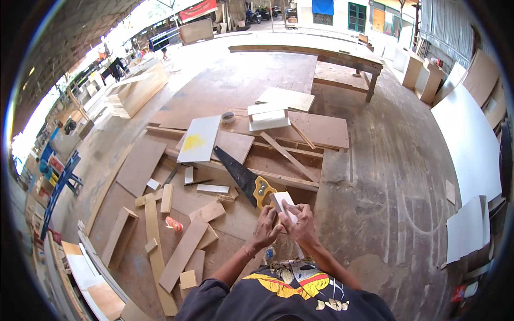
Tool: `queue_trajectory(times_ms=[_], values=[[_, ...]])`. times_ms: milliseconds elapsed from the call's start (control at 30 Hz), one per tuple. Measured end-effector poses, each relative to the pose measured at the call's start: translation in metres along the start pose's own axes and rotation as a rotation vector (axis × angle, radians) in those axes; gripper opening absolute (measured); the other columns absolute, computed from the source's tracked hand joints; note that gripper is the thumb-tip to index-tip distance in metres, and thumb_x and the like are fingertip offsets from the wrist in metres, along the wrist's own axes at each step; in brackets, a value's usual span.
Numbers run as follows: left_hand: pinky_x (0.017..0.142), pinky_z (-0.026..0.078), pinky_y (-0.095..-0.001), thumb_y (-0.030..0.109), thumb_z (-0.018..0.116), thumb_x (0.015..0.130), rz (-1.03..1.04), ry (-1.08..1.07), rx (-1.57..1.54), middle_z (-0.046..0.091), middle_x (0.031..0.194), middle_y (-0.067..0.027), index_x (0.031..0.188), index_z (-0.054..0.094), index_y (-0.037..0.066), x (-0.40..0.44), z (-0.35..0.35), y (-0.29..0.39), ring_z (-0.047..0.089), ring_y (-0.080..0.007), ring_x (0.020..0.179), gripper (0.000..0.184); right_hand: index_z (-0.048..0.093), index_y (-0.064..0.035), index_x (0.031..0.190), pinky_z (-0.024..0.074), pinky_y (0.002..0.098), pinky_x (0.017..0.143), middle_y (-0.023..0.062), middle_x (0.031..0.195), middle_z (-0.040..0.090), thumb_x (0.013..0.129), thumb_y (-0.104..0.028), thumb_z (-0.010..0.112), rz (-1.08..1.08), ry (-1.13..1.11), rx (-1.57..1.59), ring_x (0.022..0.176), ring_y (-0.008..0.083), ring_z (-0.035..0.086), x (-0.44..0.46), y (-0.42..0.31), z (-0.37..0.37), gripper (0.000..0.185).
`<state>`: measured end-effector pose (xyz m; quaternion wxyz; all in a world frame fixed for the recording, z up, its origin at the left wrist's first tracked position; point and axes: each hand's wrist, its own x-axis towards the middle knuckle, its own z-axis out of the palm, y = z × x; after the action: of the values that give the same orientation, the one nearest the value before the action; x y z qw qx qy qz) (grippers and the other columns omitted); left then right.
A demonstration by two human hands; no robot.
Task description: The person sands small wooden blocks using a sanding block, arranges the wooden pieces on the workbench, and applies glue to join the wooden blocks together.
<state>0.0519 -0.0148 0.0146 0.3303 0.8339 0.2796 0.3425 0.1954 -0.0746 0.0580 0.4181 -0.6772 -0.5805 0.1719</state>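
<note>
A small block [283,200] with a white face and a wood-coloured side is held up close in front of my body. My right hand [301,220] is closed on its right side, the fingers lying over the white face. Against its lower left side, my left hand [263,227] is closed, with the thumb toward the block; part of that grip is hidden. Just beyond my left fingers lies a handsaw [242,175] with a dark blade and yellow handle, pointing away to the left. Whether my fingers touch the handle I cannot tell.
Offcuts and boards [183,257] are scattered on the left. A white panel with a yellow stain [198,140], a tape roll [228,117] and a shallow wooden frame [289,179] lie ahead. A long table [321,52] stands further back; white panels [468,136] lean at right.
</note>
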Motion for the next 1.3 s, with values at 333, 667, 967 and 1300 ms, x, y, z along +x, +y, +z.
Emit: queue_trajectory(times_ms=[333, 667, 967, 1300], values=[[0.093, 0.036, -0.0436, 0.059, 0.047, 0.080, 0.001, 0.008, -0.029, 0.045, 0.111, -0.0246, 0.118, 0.043, -0.008, -0.002, 0.006, 0.003, 0.044, -0.0389, 0.105, 0.077, 0.062, -0.0152, 0.117, 0.0432, 0.0349, 0.082, 0.0176, 0.098, 0.050, 0.080, -0.038, 0.063, 0.072, -0.061, -0.046, 0.093, 0.0275, 0.051, 0.011, -0.004, -0.009, 0.044], [0.090, 0.037, -0.0442, 0.062, 0.035, 0.084, 0.022, 0.013, -0.003, 0.046, 0.108, -0.0249, 0.117, 0.044, -0.009, -0.001, 0.011, 0.017, 0.045, -0.0380, 0.103, 0.079, 0.061, -0.0142, 0.117, 0.0456, 0.0350, 0.079, 0.0187, 0.095, 0.052, 0.079, -0.038, 0.062, 0.135, -0.043, -0.017, 0.088, 0.0282, 0.053, 0.026, 0.008, -0.005, 0.045], [0.090, 0.037, -0.0432, 0.063, 0.044, 0.080, 0.025, -0.012, -0.095, 0.046, 0.108, -0.0255, 0.117, 0.044, -0.009, -0.005, 0.017, 0.020, 0.046, -0.0385, 0.103, 0.081, 0.061, -0.0146, 0.117, 0.0442, 0.0361, 0.079, 0.0193, 0.097, 0.050, 0.080, -0.043, 0.060, 0.161, -0.059, -0.020, 0.091, 0.0297, 0.050, 0.035, 0.019, 0.001, 0.046], [0.088, 0.038, -0.0419, 0.060, 0.039, 0.085, 0.031, 0.076, -0.158, 0.046, 0.105, -0.0238, 0.118, 0.043, -0.009, 0.017, 0.011, 0.034, 0.046, -0.0376, 0.100, 0.076, 0.060, -0.0159, 0.119, 0.0431, 0.0358, 0.081, 0.0189, 0.097, 0.049, 0.080, -0.036, 0.063, 0.083, 0.023, 0.060, 0.090, 0.0277, 0.049, 0.029, -0.003, -0.020, 0.044]])
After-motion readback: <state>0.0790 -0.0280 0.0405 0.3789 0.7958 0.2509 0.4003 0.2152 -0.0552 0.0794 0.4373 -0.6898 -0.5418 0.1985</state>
